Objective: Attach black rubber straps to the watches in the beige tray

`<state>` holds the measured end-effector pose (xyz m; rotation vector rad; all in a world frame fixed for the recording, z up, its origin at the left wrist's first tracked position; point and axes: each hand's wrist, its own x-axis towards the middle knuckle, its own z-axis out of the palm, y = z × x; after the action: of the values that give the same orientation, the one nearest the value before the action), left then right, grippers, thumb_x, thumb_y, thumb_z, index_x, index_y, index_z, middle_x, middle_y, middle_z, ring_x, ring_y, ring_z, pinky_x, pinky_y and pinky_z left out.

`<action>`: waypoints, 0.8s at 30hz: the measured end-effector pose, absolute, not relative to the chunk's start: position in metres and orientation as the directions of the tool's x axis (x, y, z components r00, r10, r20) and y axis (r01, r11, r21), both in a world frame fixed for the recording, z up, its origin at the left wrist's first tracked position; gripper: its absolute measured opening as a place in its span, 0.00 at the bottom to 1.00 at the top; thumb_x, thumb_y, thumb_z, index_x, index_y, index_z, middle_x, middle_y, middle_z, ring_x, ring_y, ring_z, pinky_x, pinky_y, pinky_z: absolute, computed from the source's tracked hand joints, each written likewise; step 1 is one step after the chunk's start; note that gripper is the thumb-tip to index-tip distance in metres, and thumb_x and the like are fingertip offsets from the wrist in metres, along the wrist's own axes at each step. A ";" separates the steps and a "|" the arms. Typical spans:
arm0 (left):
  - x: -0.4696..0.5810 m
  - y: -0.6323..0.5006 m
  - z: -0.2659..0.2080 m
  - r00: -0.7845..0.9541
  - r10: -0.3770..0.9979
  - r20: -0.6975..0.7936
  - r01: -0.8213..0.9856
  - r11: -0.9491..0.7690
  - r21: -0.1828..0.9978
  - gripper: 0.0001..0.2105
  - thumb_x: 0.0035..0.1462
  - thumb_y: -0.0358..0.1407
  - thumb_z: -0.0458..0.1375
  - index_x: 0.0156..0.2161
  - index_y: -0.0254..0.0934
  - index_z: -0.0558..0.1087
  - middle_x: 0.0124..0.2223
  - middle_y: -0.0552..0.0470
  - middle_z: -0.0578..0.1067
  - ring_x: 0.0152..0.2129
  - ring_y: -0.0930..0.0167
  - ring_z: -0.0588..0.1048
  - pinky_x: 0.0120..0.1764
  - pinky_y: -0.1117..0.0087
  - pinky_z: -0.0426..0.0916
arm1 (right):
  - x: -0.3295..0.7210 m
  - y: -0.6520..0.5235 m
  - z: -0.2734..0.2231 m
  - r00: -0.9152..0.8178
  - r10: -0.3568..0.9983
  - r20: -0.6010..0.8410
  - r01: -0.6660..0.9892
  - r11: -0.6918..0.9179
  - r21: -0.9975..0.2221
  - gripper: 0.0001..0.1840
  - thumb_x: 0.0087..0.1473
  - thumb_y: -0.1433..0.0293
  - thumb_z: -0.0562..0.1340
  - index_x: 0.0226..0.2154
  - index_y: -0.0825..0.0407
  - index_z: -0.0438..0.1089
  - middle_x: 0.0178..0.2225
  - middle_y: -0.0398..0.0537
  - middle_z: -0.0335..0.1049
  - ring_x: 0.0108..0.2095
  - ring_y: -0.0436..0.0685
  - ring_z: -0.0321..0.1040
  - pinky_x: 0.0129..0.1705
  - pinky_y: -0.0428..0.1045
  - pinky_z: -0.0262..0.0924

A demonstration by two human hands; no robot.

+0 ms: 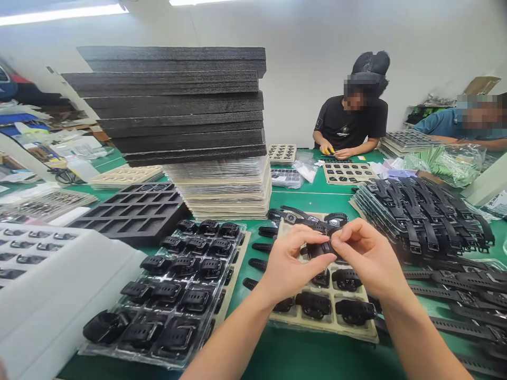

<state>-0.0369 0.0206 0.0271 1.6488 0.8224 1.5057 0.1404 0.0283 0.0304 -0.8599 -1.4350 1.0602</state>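
Between my left hand [291,258] and my right hand [362,253] is a black smartwatch [317,249] with a dark strap. My left thumb and fingers curve round its left side, while my right thumb and fingertips pinch its strap end. The fingers cover much of it. Below lies a beige moulded tray [317,324] with black watches in its pockets, among them a watch [312,304] in the front row. Several strap ends [259,264] stick out past its left side. Behind my hands, more watches [291,216] rest across the tray's far end.
At left stands a clear tray of buckled watches [184,293], beside a white foam block [79,301]. Black foam sheets [182,113] top a tall tray stack [225,190]. Straps and watches pile up at right [428,216]. Across the green table [304,200] a person [350,121] works.
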 end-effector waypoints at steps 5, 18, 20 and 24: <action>-0.036 0.021 0.026 0.108 0.848 0.519 -0.049 -0.517 0.855 0.09 0.52 0.32 0.71 0.40 0.38 0.81 0.39 0.46 0.79 0.38 0.66 0.77 0.42 0.66 0.72 | 0.139 0.028 0.033 -0.119 0.929 0.351 -0.047 0.347 -0.937 0.11 0.59 0.67 0.69 0.31 0.47 0.66 0.30 0.40 0.71 0.31 0.51 0.67 0.34 0.44 0.63; -0.038 0.025 0.024 0.161 0.835 0.526 -0.176 -0.501 0.848 0.10 0.53 0.31 0.72 0.41 0.39 0.81 0.40 0.48 0.77 0.42 0.67 0.76 0.46 0.68 0.70 | 0.149 0.029 0.041 -0.196 0.915 0.352 0.109 0.377 -0.920 0.05 0.60 0.68 0.66 0.33 0.47 0.69 0.31 0.41 0.66 0.34 0.53 0.64 0.37 0.48 0.59; -0.037 0.025 0.023 0.155 0.841 0.518 -0.168 -0.495 0.853 0.10 0.53 0.31 0.72 0.41 0.39 0.81 0.41 0.47 0.77 0.43 0.65 0.76 0.46 0.67 0.70 | 0.147 0.029 0.040 -0.182 0.915 0.361 0.095 0.382 -0.919 0.06 0.60 0.68 0.66 0.32 0.47 0.68 0.31 0.41 0.65 0.34 0.53 0.64 0.37 0.47 0.59; -0.035 0.023 0.022 0.156 0.852 0.500 -0.155 -0.479 0.864 0.10 0.54 0.33 0.71 0.42 0.37 0.81 0.40 0.46 0.77 0.40 0.66 0.75 0.44 0.67 0.70 | 0.145 0.029 0.039 -0.158 0.912 0.379 0.068 0.392 -0.917 0.06 0.60 0.69 0.65 0.33 0.47 0.68 0.32 0.40 0.66 0.34 0.53 0.65 0.38 0.47 0.60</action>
<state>-0.0350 0.0230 0.0224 1.5676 0.6923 1.4672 0.1446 0.0287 0.0388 -0.9051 -1.5460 0.9573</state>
